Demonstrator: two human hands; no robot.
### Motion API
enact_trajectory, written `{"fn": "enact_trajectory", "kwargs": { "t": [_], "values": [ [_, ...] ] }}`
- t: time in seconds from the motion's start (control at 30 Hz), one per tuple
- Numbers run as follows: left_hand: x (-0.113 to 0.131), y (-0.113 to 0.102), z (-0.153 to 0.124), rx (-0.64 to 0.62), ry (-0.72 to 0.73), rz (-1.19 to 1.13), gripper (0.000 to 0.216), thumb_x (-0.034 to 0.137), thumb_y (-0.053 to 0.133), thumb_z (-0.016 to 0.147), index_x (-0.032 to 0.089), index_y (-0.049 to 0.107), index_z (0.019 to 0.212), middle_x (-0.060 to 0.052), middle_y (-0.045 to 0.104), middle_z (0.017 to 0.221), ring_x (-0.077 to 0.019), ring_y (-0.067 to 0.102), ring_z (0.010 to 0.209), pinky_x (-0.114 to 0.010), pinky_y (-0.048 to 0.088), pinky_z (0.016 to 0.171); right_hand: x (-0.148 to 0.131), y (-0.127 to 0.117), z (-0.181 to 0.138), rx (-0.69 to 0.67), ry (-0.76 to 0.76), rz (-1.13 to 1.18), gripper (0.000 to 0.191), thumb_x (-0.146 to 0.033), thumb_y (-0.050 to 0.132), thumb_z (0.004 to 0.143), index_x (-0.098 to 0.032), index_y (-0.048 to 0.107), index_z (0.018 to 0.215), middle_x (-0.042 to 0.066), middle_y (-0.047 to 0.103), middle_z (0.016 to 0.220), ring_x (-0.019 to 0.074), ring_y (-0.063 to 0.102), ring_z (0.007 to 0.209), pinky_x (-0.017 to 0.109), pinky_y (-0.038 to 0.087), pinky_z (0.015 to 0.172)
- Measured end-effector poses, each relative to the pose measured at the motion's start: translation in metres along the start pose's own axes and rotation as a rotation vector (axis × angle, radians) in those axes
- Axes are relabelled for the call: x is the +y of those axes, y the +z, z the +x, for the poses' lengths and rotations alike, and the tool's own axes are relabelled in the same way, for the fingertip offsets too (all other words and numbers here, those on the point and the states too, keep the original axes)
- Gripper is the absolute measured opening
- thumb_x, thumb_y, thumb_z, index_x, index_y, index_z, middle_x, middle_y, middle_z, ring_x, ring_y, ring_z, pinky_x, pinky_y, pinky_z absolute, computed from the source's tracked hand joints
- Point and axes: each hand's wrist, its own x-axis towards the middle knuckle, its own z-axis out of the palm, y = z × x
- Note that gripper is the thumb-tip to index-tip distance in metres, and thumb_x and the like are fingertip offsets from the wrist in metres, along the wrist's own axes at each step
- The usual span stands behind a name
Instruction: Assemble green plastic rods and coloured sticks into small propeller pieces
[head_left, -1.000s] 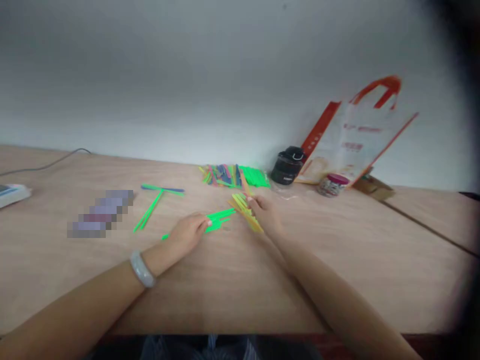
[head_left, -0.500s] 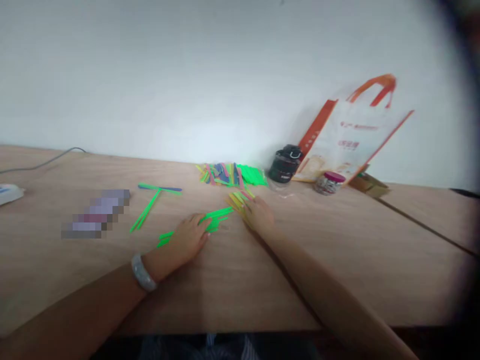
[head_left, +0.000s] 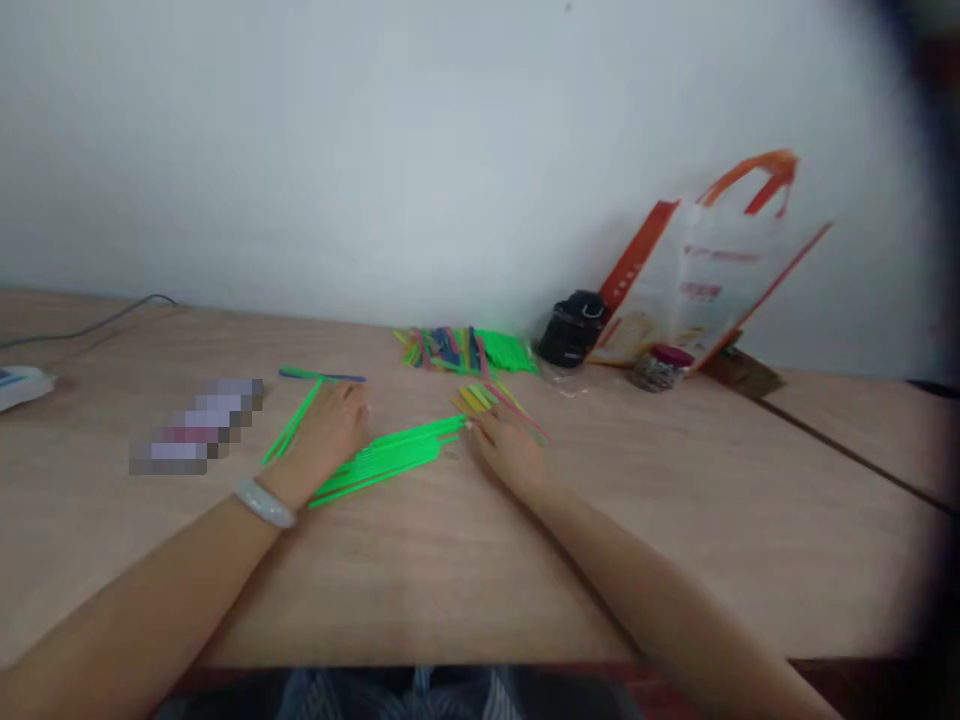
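Note:
A loose fan of bright green thin sticks (head_left: pixel 397 457) lies slanted on the table between my hands. My left hand (head_left: pixel 334 425) rests at its left side, palm down, with the fingers reaching forward and nothing visible in them. It partly covers a T-shaped arrangement, where green sticks (head_left: pixel 291 425) meet a blue and green crosspiece (head_left: pixel 300 374). My right hand (head_left: pixel 510 448) is at the right end of the green sticks, its fingers stretched out and fingertips near their tips. Yellow and pink strips (head_left: pixel 474 398) lie beside and partly under those fingers.
Against the wall lie a clear packet of coloured strips (head_left: pixel 465 350), a black lidded container (head_left: pixel 571 332), a white and orange bag (head_left: pixel 712 270) and a jar with a dark red lid (head_left: pixel 661 368). A blurred-out flat object (head_left: pixel 199 425) and a grey cable (head_left: pixel 97 322) are at left.
My left hand has moved left off the green sticks, toward the T-shaped arrangement, uncovering the fan. My right hand has shifted slightly down toward the sticks' right end.

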Motion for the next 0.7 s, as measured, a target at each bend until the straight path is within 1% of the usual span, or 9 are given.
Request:
{"fn": "enact_trajectory", "kwargs": {
  "t": [0.03,0.13,0.2,0.3,0.4,0.5,0.6,0.7],
  "values": [
    [-0.012,-0.002,0.003,0.012,-0.101,0.067,0.031,0.019,0.041,0.089,0.012,0.054,0.117,-0.015,0.057,0.117,-0.0263,0.054,0.109,-0.040,0.045,0.092,-0.002,0.000,-0.001,0.004,-0.015,0.009,0.027,-0.027,0.043,0.092,-0.020,0.068,0.099,0.009,0.062,0.095,0.0196,0.055,0.093,0.032,0.045,0.082],
    [-0.041,-0.005,0.008,-0.075,-0.234,0.239,0.031,0.021,0.041,0.089,0.008,0.056,0.113,-0.019,0.057,0.112,-0.0311,0.057,0.103,-0.042,0.048,0.083,-0.008,0.002,-0.003,0.009,-0.064,0.034,0.027,-0.028,0.043,0.092,-0.019,0.068,0.091,0.009,0.061,0.093,0.0191,0.055,0.091,0.032,0.045,0.079],
    [-0.053,-0.003,0.008,-0.163,-0.253,0.293,0.032,0.021,0.038,0.089,0.006,0.057,0.109,-0.021,0.059,0.108,-0.0318,0.059,0.097,-0.042,0.049,0.079,-0.013,0.002,-0.005,0.004,-0.097,0.057,0.025,-0.027,0.044,0.092,-0.018,0.067,0.088,0.008,0.061,0.092,0.0186,0.055,0.089,0.031,0.044,0.079],
    [-0.061,0.000,0.006,-0.256,-0.251,0.302,0.033,0.014,0.032,0.089,0.004,0.059,0.105,-0.022,0.061,0.104,-0.0299,0.062,0.093,-0.039,0.049,0.076,-0.017,0.001,-0.007,0.004,-0.124,0.085,0.023,-0.024,0.044,0.091,-0.018,0.066,0.088,0.008,0.061,0.091,0.0183,0.055,0.089,0.032,0.044,0.080],
    [-0.061,-0.003,0.006,-0.281,-0.263,0.304,0.034,0.008,0.030,0.086,0.004,0.061,0.098,-0.022,0.062,0.100,-0.0278,0.063,0.088,-0.036,0.049,0.074,-0.017,0.000,-0.009,0.012,-0.123,0.101,0.022,-0.023,0.044,0.091,-0.018,0.066,0.085,0.008,0.061,0.088,0.0183,0.055,0.088,0.032,0.044,0.079],
    [-0.057,-0.012,0.007,-0.269,-0.258,0.308,0.035,0.007,0.028,0.087,0.004,0.062,0.097,-0.020,0.061,0.100,-0.0263,0.063,0.085,-0.034,0.048,0.071,-0.016,0.000,-0.009,0.035,-0.119,0.160,0.022,-0.023,0.045,0.090,-0.019,0.066,0.084,0.007,0.061,0.087,0.0180,0.055,0.086,0.032,0.044,0.078],
    [-0.042,-0.020,0.009,-0.169,-0.227,0.270,0.035,0.014,0.029,0.091,0.008,0.061,0.103,-0.016,0.059,0.102,-0.0245,0.062,0.085,-0.033,0.048,0.072,-0.016,0.002,-0.006,0.060,-0.094,0.313,0.022,-0.025,0.045,0.090,-0.019,0.066,0.084,0.006,0.062,0.084,0.0178,0.056,0.084,0.032,0.045,0.076],
    [-0.016,-0.023,0.008,-0.044,-0.133,0.115,0.033,0.020,0.033,0.092,0.014,0.058,0.112,-0.011,0.057,0.104,-0.0218,0.060,0.089,-0.031,0.048,0.074,-0.018,0.004,-0.003,0.081,-0.009,0.520,0.029,-0.034,0.043,0.091,-0.020,0.063,0.075,0.004,0.061,0.074,0.0169,0.056,0.073,0.031,0.046,0.068]
  ]
}}
